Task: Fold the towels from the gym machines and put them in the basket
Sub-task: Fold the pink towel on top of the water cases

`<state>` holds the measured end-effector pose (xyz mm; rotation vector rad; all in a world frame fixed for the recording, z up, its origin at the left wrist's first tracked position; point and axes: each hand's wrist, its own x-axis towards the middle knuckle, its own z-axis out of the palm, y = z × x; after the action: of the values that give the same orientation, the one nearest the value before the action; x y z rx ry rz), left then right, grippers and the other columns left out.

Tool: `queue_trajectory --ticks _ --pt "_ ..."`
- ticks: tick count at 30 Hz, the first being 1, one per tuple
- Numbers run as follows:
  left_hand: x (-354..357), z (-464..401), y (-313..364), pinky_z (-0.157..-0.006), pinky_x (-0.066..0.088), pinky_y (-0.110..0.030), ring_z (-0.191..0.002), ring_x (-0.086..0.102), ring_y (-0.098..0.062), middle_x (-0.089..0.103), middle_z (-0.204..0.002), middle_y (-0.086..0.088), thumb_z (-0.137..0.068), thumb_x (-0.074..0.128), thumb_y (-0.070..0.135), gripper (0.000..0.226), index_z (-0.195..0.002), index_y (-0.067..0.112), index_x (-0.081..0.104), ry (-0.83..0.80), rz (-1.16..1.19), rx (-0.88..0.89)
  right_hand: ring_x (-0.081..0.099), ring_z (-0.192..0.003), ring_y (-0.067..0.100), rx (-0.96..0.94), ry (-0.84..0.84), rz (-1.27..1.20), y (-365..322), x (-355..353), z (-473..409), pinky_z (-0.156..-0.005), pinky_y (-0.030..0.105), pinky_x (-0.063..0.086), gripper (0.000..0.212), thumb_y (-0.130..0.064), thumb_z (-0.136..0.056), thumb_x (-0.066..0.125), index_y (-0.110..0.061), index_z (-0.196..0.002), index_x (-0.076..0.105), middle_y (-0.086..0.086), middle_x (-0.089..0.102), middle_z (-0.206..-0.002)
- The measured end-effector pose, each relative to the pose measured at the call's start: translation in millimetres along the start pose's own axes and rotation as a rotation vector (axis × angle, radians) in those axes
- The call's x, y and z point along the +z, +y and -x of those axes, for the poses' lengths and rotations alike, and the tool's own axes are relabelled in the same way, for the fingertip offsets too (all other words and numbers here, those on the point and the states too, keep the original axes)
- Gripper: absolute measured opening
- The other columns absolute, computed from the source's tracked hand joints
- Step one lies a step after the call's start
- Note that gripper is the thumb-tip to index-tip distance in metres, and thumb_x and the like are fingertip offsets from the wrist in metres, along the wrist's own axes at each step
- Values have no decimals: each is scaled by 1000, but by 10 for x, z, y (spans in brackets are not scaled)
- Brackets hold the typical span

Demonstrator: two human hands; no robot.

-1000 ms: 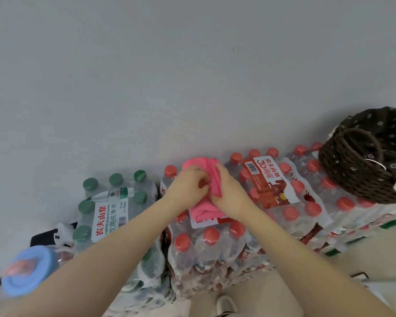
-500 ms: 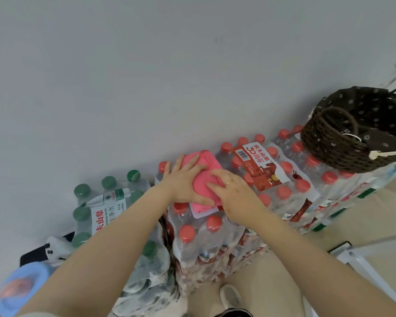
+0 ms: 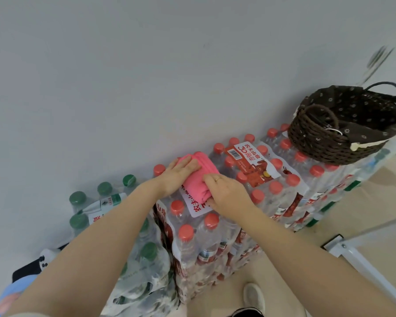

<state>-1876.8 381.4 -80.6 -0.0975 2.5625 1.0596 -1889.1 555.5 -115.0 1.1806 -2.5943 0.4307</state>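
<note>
Two hands on the folded pink towel (image 3: 198, 179): left hand (image 3: 177, 173) flat, right hand (image 3: 224, 193) gripping its near edge.

arms bare | ring (image 3: 218, 179) on right finger | pale shoe (image 3: 253, 296)

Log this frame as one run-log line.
phase: folding | left hand: flat on pink towel | right hand: grips towel's near edge | towel on bottle packs | basket: right

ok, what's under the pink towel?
The pink towel lies on a shrink-wrapped pack of red-capped bottles, partly over its white label. Left hand presses flat on it; right hand grips its near end. Caps directly beneath are covered.
</note>
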Motion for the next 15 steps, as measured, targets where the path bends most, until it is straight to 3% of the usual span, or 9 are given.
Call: queue_trajectory --ticks 2,3,4,5,6,8,12,15 --pt "-22 -24 -6 -117 9 -40 -144 10 -19 13 -157 4 -75 27 76 82 -144 33 28 9 -243 56 64 -73 19 201 29 -211 50 -98 -59 -57 31 52 21 -19 -80 51 -9 -98 55 1 64 -84" --pt "-40 -31 6 -113 26 -39 -137 31 -22 31 -150 0 -71 38 77 81 -138 33 36 26 -259 84 61 -74 16 330 38 -349 103 -149 -75 -61 30 52 20 -17 -83 54 -9 -101 52 0 62 -85" --pt "-47 -33 61 -100 43 -34 -120 52 -20 49 -136 -1 -68 53 72 73 -128 32 45 51 -192 98 57 -71 12 429 71 -467 167 -209 -78 -61 24 48 18 -14 -84 54 -9 -101 49 -3 58 -81" --pt "-44 -27 126 -82 50 -26 -98 62 -15 60 -118 0 -71 64 59 57 -117 31 48 89 -102 113 50 -66 6 501 126 -543 234 -269 -76 -59 16 42 12 -10 -85 53 -10 -96 47 -6 51 -74" --pt "-33 -39 202 -68 48 -19 -81 63 -9 63 -103 3 -74 69 45 44 -109 29 47 134 -44 134 42 -62 4 558 201 -600 304 -341 -70 -56 12 36 10 -5 -86 51 -12 -89 44 -7 44 -69" --pt "34 -122 423 -57 47 -15 -69 62 -7 64 -87 6 -78 70 29 34 -104 25 48 207 78 155 38 -61 3 661 353 -700 504 -475 -32 -56 12 33 16 -3 -87 48 -16 -81 41 -7 41 -70" --pt "269 -391 933 -68 55 -17 -85 62 -12 63 -96 3 -81 65 7 27 -101 21 53 174 796 247 42 -65 8 897 594 -1167 932 -815 -6 -61 26 36 19 -6 -92 39 -16 -81 50 0 47 -74" --pt "376 -640 1408 -76 55 -25 -86 62 -10 63 -99 2 -84 62 8 24 -99 25 53 187 958 344 53 -73 16 881 578 -1367 1271 -1184 41 -64 31 45 17 -14 -93 38 -18 -89 54 4 55 -83"
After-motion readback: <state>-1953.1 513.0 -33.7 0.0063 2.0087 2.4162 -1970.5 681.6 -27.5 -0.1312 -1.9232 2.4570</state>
